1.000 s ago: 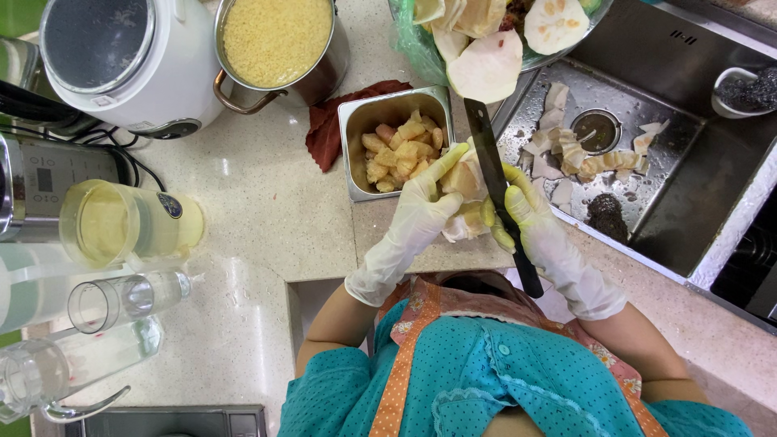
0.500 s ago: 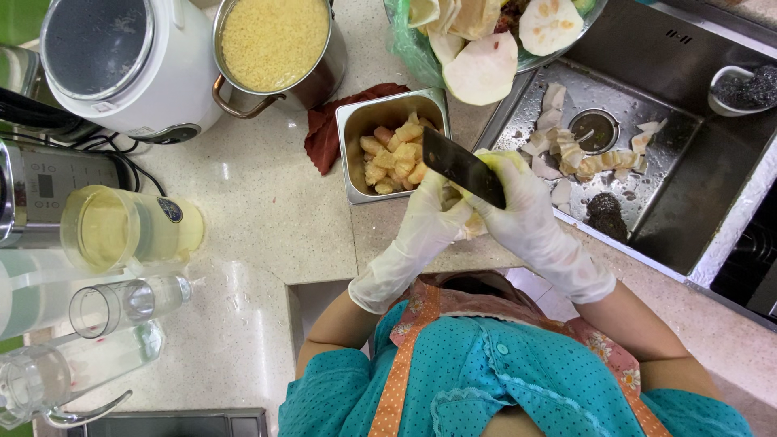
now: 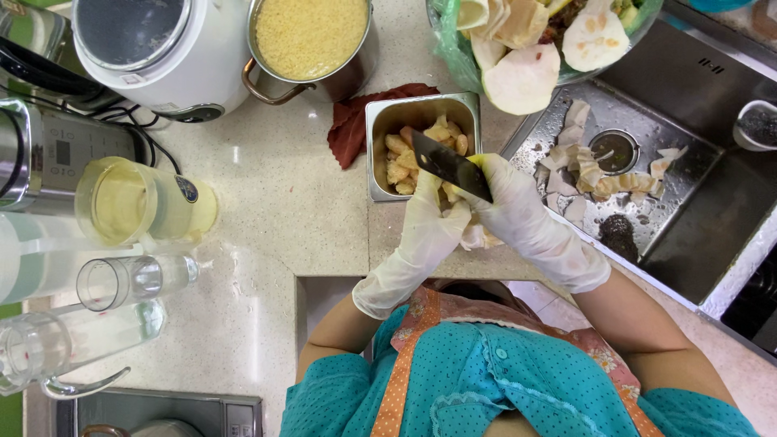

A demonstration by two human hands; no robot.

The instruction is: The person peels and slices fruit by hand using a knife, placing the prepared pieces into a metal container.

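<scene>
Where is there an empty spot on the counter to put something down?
Bare counter lies between the yellow jug, the steel tray and the red cloth. Crowded spots: the left edge with glass bottles, and the sink full of peels.

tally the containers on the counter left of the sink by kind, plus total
Steel pan of fruit pieces: 1
Pot of yellow grains: 1
White cooker: 1
Pitcher of yellow liquid: 1
Clear glass vessels lying on their sides: 2
Total: 6
The left hand holds fruit beside the steel pan; the right hand holds a dark knife.
</scene>
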